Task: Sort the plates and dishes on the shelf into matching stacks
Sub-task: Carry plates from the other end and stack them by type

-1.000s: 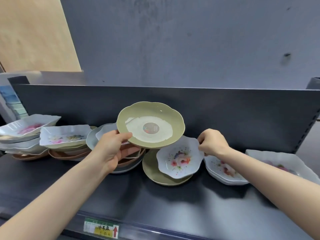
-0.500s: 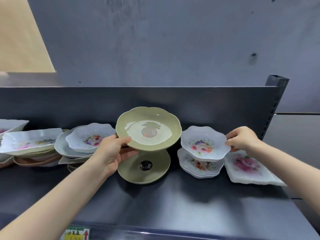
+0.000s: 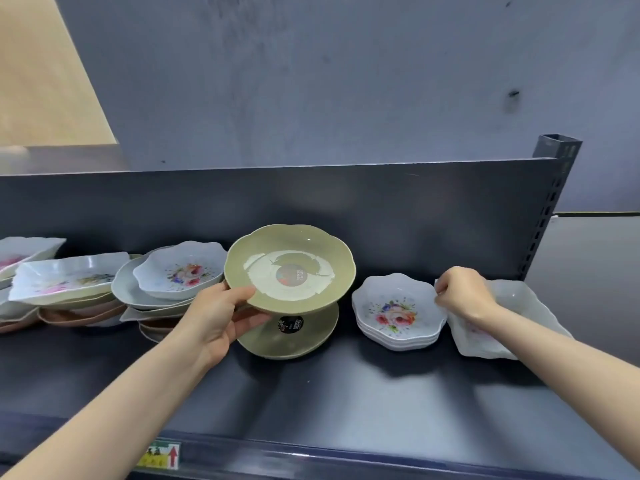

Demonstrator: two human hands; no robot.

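My left hand (image 3: 218, 317) grips the near-left rim of an olive-green scalloped plate (image 3: 294, 237) and holds it level just above a matching green plate (image 3: 311, 337) that lies on the shelf. To the right stands a stack of white floral bowls (image 3: 394, 306). My right hand (image 3: 464, 296) pinches the right rim of the top bowl, which rests on that stack. Under my right wrist lies a white rectangular floral dish (image 3: 519, 303), partly hidden.
A mixed pile fills the left: a white floral bowl (image 3: 180, 271) on grey plates (image 3: 128, 289), white rectangular dishes (image 3: 69, 275), brown plates (image 3: 79, 315) beneath. The dark shelf (image 3: 346, 393) has a back panel (image 3: 346, 195), a slotted upright (image 3: 550, 202) and a price label (image 3: 162, 455).
My right hand carried the white floral bowl to the right and set it down on the stack of matching bowls. My left hand kept the green plate lifted over the other green plate.
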